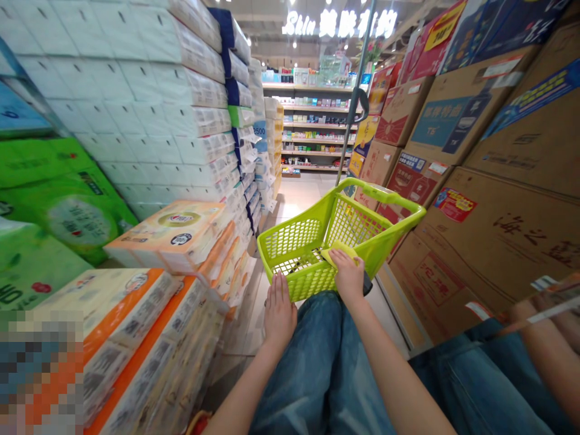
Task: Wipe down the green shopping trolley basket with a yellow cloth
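Observation:
A lime-green shopping basket point(294, 291) with mesh sides stands tilted in front of my knees. My left hand point(278, 308) lies on its near rim at the left, fingers stretched out and pressed together. My right hand point(348, 275) is closed on a yellow cloth point(343, 248), which rests against the near rim right of the middle. Part of the cloth is hidden under the fingers. Through the mesh floor of the basket, dark parts show. A grey pole with a dark loop handle point(361, 104) rises behind the basket; I cannot tell whether it joins it.
White tissue packs point(136, 96) are stacked high on the left, with orange tissue packs point(167, 232) lower and nearer. Cardboard cartons point(502, 241) line the right side. Another person's jeans point(489, 374) and hand are close at the right. Stocked shelves point(315, 127) stand at the aisle's end.

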A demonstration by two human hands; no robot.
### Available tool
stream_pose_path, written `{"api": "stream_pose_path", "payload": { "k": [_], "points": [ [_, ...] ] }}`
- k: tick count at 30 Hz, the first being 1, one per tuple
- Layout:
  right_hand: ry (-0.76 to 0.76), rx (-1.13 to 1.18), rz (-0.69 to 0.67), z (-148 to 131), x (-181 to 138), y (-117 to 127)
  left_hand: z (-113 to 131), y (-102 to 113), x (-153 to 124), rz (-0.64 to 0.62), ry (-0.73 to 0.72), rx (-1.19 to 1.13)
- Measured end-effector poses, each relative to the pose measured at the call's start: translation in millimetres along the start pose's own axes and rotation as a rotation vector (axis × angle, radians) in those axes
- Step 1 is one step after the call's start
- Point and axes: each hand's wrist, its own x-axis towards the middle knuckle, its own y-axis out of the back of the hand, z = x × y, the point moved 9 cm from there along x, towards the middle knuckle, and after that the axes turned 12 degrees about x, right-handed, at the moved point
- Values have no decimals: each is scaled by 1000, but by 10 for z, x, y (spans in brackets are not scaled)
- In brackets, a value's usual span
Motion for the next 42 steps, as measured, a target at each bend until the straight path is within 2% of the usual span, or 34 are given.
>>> {"api": "stream_pose_path", "payload": {
  "k": [2, 7, 10, 13, 16, 20, 23, 26, 31, 34, 36, 38, 42],
  "points": [
    [0, 10, -13, -187, -75, -115, -3, -8, -2, 4, 11, -7],
    [142, 86, -91, -967, -446, -561, -26, -92, -41, 28, -9, 30],
    [209, 118, -138, -1163, -568, -678, -44, -135, -62, 38, -32, 67],
    [271, 120, -185, -1079, -549, -640, -45, -131, -57, 15, -38, 42],
    [290, 87, -189, -771, -420, -482, -31, -69, -33, 7, -24, 10],
    [152, 3, -89, -139, -137, -156, -10, -3, -7, 3, -7, -11],
    [63, -50, -23, 123, -14, -13, 3, 16, -1, 6, -4, -15],
    [27, -59, -10, -9, -63, -94, 1, 10, -5, 16, 11, -21],
    [152, 44, -88, -819, -404, -542, -14, -95, -38, 9, 13, 27],
    [232, 98, -127, -1108, -555, -690, -31, -118, -58, 35, 1, 70],
    [278, 110, -149, -1099, -575, -676, -31, -110, -58, 32, -13, 58],
    [309, 101, -162, -931, -526, -576, -21, -82, -45, 18, -23, 23],
    [190, 35, -73, -267, -259, -175, -5, 2, -13, 13, -9, -16]
  ]
}}
